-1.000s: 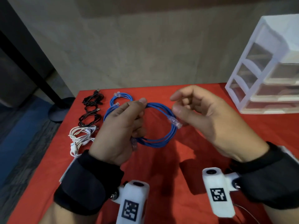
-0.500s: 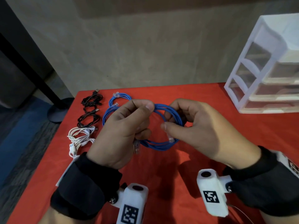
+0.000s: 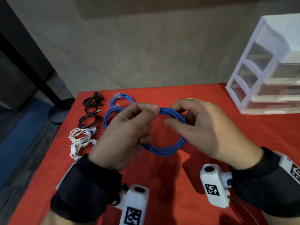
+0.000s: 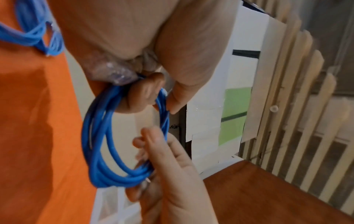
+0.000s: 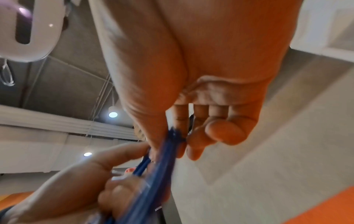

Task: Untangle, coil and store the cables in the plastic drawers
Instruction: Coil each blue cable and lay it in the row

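A blue network cable (image 3: pixel 167 148) is wound into a round coil and held above the red table (image 3: pixel 162 176). My left hand (image 3: pixel 129 127) grips the coil's left side (image 4: pixel 99 121), with a clear plug (image 4: pixel 114 72) against the palm. My right hand (image 3: pixel 199 125) curls its fingers round the coil's right side (image 5: pixel 170 145), thumb in front. The plastic drawers (image 3: pixel 266 67), white-framed with clear fronts, stand at the table's back right, all pushed in.
Along the table's left side lie two more blue coiled cables (image 3: pixel 121 99), two black cable bundles (image 3: pixel 91 101) and a white cable bundle (image 3: pixel 81 138). The table's left edge drops to a dark floor with a stand base (image 3: pixel 60 111).
My right hand, which held the loose plug end apart from the coil, has moved left and closed round the coil's right side. The plug end is now hidden in that hand.
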